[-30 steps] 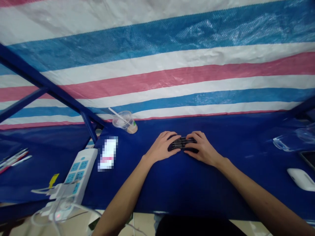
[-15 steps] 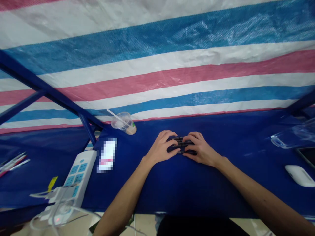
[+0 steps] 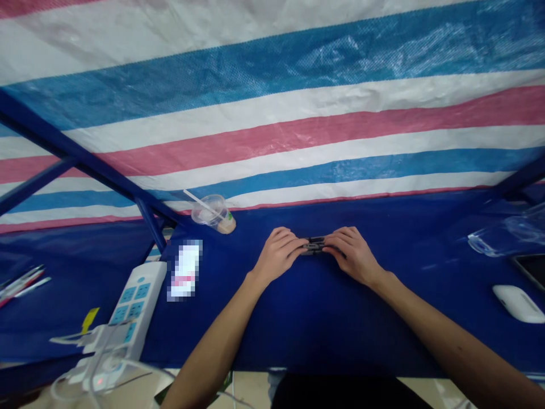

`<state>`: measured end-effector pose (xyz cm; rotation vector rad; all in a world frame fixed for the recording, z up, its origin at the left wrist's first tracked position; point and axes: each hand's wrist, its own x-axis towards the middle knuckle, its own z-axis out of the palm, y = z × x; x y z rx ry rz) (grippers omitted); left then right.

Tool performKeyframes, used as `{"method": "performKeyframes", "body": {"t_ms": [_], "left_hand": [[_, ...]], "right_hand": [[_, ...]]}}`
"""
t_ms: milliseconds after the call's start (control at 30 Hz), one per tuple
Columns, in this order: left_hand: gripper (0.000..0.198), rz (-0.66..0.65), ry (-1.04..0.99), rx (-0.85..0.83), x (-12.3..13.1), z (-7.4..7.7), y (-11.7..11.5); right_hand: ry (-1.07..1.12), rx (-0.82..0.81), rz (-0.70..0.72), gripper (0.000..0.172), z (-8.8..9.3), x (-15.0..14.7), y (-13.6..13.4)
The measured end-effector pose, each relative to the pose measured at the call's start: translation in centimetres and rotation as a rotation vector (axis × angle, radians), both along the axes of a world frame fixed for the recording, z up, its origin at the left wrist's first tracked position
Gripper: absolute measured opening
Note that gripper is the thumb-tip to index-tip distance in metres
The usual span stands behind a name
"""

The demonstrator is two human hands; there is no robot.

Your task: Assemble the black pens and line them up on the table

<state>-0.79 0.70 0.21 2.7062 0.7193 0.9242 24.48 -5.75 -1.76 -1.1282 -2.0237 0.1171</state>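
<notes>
On the blue tabletop [image 3: 323,318] lies a small bundle of slim black pens [image 3: 314,246], side by side and running left to right. Only their middle part, with what look like clips, shows between my hands. My left hand [image 3: 279,255] is closed round the left ends, fingers together. The right ends are hidden inside my right hand [image 3: 352,254], which is closed in the same way. How many pens there are I cannot tell.
A tilted plastic cup [image 3: 215,214] with a straw stands at the back left, near a pixelated phone [image 3: 185,270] and a white power strip [image 3: 136,307]. Pens [image 3: 23,284] lie far left. At right are a white case [image 3: 518,304] and clear plastic [image 3: 502,236].
My fingers were spread over the pens, thumbs along the near side. They have drawn together round the ends, and the pens now sit closer together, with more of their middle showing.
</notes>
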Motion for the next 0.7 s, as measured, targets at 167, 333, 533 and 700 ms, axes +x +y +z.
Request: {"method": "performKeyframes", "body": {"t_ms": [167, 333, 533, 700], "left_hand": [[0.014, 0.028, -0.043, 0.02, -0.39, -0.08, 0.11], [0.012, 0.018, -0.042, 0.025, -0.09, 0.22, -0.06], [0.017, 0.007, 0.008, 0.005, 0.12, 0.19, -0.19], [0.022, -0.012, 0.028, 0.006, 0.24, 0.52, -0.37]], "right_hand": [[-0.019, -0.049, -0.019, 0.019, 0.19, -0.17, -0.15], [-0.113, -0.067, -0.023, 0.027, 0.13, -0.28, -0.02], [-0.094, -0.04, -0.039, 0.024, -0.45, -0.24, 0.01], [-0.064, -0.017, -0.035, 0.022, -0.37, -0.4, -0.28]]}}
